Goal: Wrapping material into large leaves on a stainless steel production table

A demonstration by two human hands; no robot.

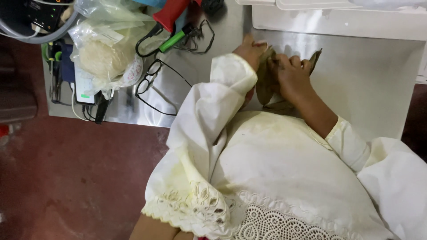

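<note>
Dried brown leaves (267, 82), limp and olive-tinged, are held between the person's two hands just above the near part of a shiny steel tabletop (364, 75). The left hand (251, 50) pinches the upper edge of one leaf, its fingers curled together over the leaf's top, with the leaf hanging down below the knuckles toward the white sleeve cuff. The right hand (291, 73) is closed on the leaves from the other side; its fingers are bent and pressed together across the leaf surface, and a pointed leaf tip (316, 58) sticks out past them to the right. More leaf shows under the right wrist, touching the cream-coloured cloth of the person's garment (284, 169), which fills the lower part of the view and ends in a lace hem. To the left on the tabletop lie black-framed eyeglasses (153, 84), folded open, near a clear plastic bag with a pale round lump inside (104, 55). Behind those are a red-handled tool (171, 13) and a green-tipped pen-like tool (175, 39) with black cords. A white tray (333, 20) stands at the far edge of the table.
</note>
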